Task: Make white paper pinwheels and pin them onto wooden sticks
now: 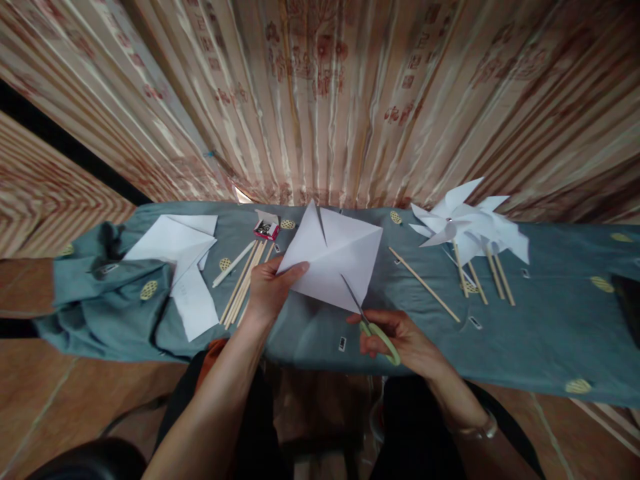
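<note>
My left hand (270, 285) pinches the left corner of a white square sheet of paper (340, 250), its thumb lying on top. Diagonal creases run across the sheet, and a slit opens from its upper corner toward the middle. In my right hand (395, 337) are scissors (379, 335) with pale green handles, fingers through the loops. Their blades lie across the sheet's lower right corner, tips pointing toward its centre. Whether the blades are apart is hard to make out.
Finished paper pinwheels (465, 227) on sticks lie at right, near a single wooden stick (424, 283). At left are folded white papers (173, 247), several wooden sticks (243, 287), a white pen-like stick (233, 264) and a small open box of pins (267, 227). A grey-green cloth (560, 320) covers the table.
</note>
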